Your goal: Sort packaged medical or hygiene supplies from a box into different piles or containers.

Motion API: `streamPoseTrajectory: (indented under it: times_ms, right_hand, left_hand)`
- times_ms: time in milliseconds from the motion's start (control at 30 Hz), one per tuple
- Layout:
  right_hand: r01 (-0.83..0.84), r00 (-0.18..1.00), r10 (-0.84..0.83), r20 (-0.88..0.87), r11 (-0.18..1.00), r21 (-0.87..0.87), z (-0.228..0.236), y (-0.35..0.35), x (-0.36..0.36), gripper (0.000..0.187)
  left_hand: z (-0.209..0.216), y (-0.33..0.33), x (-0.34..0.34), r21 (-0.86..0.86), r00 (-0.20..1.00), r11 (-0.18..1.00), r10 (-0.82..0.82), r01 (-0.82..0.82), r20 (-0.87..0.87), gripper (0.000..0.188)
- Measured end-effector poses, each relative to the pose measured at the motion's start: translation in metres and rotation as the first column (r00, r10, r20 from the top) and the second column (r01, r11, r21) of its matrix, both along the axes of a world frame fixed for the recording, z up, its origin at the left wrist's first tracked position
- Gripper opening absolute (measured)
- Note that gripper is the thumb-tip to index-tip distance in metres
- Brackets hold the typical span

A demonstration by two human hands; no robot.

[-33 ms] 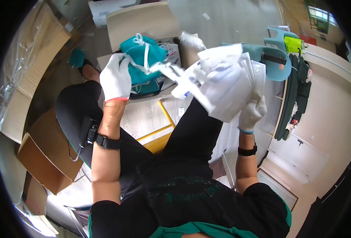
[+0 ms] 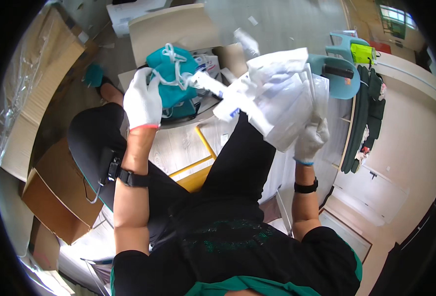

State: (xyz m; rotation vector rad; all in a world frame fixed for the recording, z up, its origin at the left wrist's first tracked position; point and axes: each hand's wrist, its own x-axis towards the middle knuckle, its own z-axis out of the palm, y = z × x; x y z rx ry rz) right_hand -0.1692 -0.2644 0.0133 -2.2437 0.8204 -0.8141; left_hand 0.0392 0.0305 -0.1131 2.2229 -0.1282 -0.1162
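My left hand (image 2: pixel 143 101), in a white knit glove, has its fingers closed at the near-left edge of a teal cloth item with a white drawstring (image 2: pixel 173 71). That item lies over an open cardboard box (image 2: pixel 171 27). On the right, my gloved right hand (image 2: pixel 311 140) grips a bundle of white plastic packets (image 2: pixel 289 101) by its lower right side. White labelled strips (image 2: pixel 227 101) trail from the bundle toward the teal item, blurred by motion. Whether they join the two, I cannot tell. Other teal and printed white goods show in the box, partly hidden.
A yellow metal frame (image 2: pixel 205 143) stands between my legs. To the right are blue-grey plastic stools (image 2: pixel 343 86) and dark green fabric (image 2: pixel 363 118). Brown cardboard boxes (image 2: pixel 62 192) and a plastic-covered carton (image 2: pixel 40 93) line the left side.
The white packets and their trailing strips have shifted slightly in my right hand. My left hand stays at the teal item, and the whole view has moved a little.
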Motion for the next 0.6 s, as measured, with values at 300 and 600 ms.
streamPoseTrajectory:
  times_ms: [300, 600]
  right_hand:
    - [0.197, 0.972, -0.219, 0.081, 0.956, 0.215, -0.034, 0.045, 0.035, 0.03]
    - [-0.144, 0.982, 0.046, 0.181, 0.806, 0.574, -0.032, 0.098, 0.044, 0.023]
  left_hand:
    - [0.053, -0.039, -0.072, -0.472, 0.827, 0.785, -0.532, 0.402, -0.181, 0.126]
    - [0.033, -0.055, -0.039, -0.846, 0.549, 0.187, -0.687, -0.498, -0.476, 0.041]
